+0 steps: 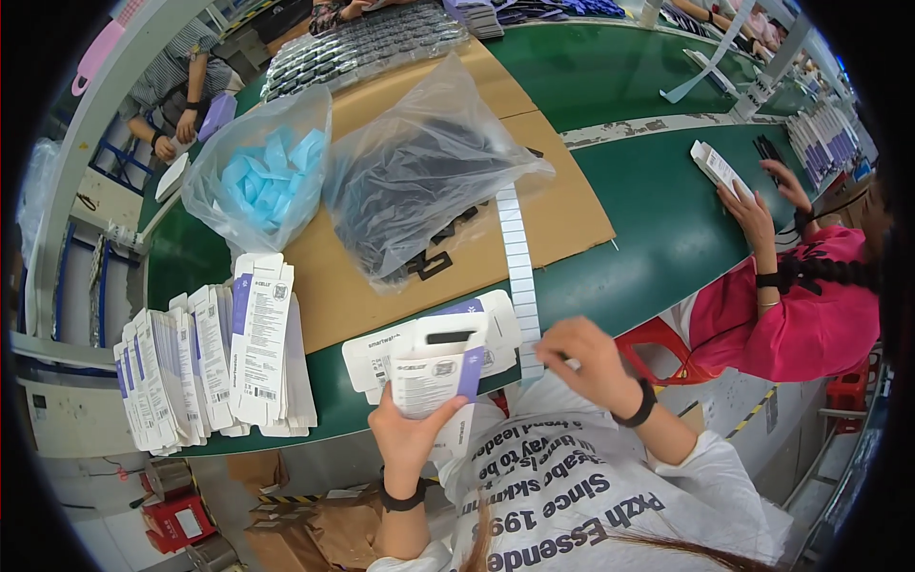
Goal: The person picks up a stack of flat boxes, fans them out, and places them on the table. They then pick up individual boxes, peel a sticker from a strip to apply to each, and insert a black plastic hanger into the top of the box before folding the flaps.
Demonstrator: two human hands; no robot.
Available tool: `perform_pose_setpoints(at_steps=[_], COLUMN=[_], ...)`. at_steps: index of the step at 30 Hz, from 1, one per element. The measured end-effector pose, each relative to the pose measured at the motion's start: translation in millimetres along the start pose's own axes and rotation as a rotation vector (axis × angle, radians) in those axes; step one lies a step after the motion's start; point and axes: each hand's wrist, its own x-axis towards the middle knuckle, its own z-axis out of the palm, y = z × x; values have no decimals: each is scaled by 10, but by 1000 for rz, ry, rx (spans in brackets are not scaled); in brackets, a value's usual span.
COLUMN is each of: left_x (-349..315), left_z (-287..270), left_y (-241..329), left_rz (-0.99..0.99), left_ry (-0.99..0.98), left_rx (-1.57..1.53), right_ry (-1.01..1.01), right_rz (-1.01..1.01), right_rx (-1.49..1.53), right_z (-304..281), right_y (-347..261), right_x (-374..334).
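My left hand [412, 431] is wrapped round a white and purple carton [429, 381], held upright near the table's front edge. A dark slot shows near the carton's top. Behind it, flattened white cartons [367, 365] lie on the table, partly hidden by the one I hold. To the right, my right hand [593, 360] is raised with its fingers curled together. Its fingertips are beside a strip of white labels [516, 250] that runs down over the front edge. Whatever those fingertips may hold is too small to make out.
Stacks of flattened cartons [267, 357] stand at the left. Cardboard [562, 205] bears a clear bag of black pieces [410, 181], with loose black frames [431, 267] beside it. A bag of light-blue pieces [272, 181] is left of it. A co-worker in pink [762, 315] handles a carton at right.
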Motion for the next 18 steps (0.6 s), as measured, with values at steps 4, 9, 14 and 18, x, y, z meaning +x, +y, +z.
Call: perform_pose_setpoints(at_steps=[4,9,14,18], left_x=[-122,-190,-206,-185], left_z=[24,114,200,295], left_y=[-21,-99,-87,-30], left_rz=[-220,-233,-255,-205], left_ry=[78,89,29,-30], left_rx=[-370,-382,-358,-168], right_ry=[59,105,59,-104], right_rz=[-196,-260,-335,-223], right_rx=[-262,-263,-429,-451], right_z=[175,268,211,-15], right_y=[72,230,122,-212], right_x=[-268,-343,-377,-248])
